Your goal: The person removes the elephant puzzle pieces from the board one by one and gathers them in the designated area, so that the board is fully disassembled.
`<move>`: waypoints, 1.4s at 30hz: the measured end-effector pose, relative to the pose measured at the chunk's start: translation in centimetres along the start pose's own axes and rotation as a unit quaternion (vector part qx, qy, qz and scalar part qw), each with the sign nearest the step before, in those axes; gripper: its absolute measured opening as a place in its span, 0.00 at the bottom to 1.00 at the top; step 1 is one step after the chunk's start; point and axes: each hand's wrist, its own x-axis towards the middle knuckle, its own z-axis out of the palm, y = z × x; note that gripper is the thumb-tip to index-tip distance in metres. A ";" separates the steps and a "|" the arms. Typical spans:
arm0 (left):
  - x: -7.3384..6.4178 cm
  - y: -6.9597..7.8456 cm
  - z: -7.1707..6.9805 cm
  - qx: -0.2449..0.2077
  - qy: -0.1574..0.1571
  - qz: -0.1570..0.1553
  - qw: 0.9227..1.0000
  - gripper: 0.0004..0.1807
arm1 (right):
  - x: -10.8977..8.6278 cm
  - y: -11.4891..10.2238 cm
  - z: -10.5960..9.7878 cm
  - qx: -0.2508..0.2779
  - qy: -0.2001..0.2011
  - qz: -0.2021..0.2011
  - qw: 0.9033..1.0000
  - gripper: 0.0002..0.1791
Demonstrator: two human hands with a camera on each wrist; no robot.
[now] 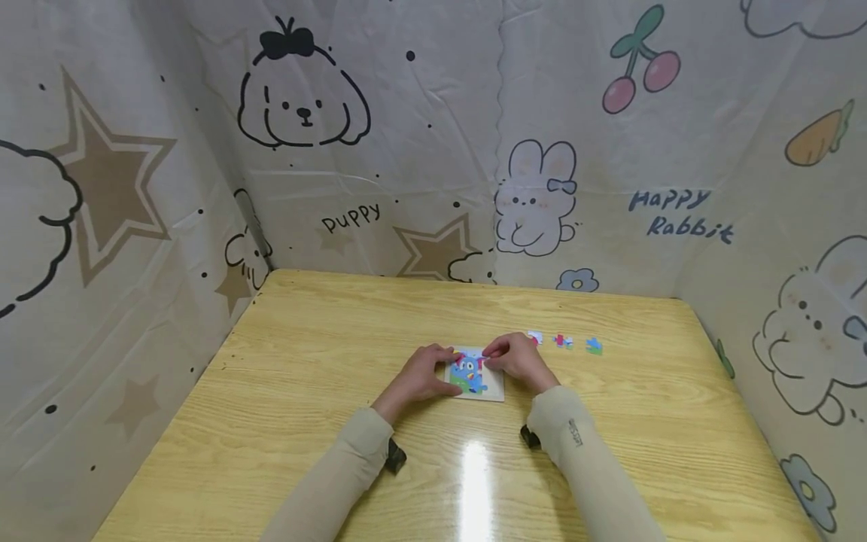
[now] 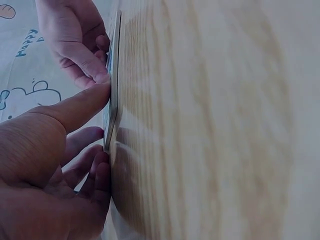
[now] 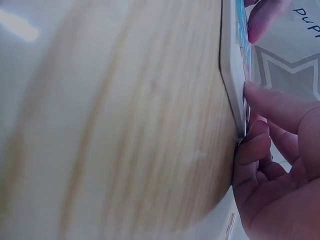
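Observation:
A small jigsaw puzzle board [image 1: 495,388] with a pale frame lies flat on the table, partly filled with a blue cartoon animal picture [image 1: 466,370]. My left hand [image 1: 421,374] holds the board from its left side, thumb at the near edge and fingers toward the far edge. In the left wrist view the thumb [image 2: 82,107] lies against the board's edge [image 2: 115,75]. Over the board's upper right part, my right hand [image 1: 518,357] pinches a puzzle piece, mostly hidden by its fingertips. The right wrist view shows the right thumb [image 3: 280,107] right at the board's surface.
Three loose places of colour lie right of the board beyond my right hand: a pink-and-white puzzle piece [image 1: 535,336], a red-and-blue piece [image 1: 562,341] and a blue-green piece [image 1: 594,345]. The wooden table [image 1: 305,339] meets a printed cloth [image 1: 420,173] behind and at both sides.

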 end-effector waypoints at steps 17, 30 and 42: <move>0.0 0.0 -0.1 0.007 -0.004 0.000 1.000 0.37 | 0.2 -0.1 0.1 0.008 -0.007 0.006 1.000 0.03; 0.0 -0.1 -0.1 0.009 -0.007 -0.005 1.000 0.37 | 0.3 0.2 0.2 0.028 -0.023 -0.012 0.999 0.05; -0.1 0.0 -0.2 0.014 -0.006 -0.001 1.000 0.37 | 0.3 0.4 0.1 0.024 -0.015 -0.010 1.000 0.04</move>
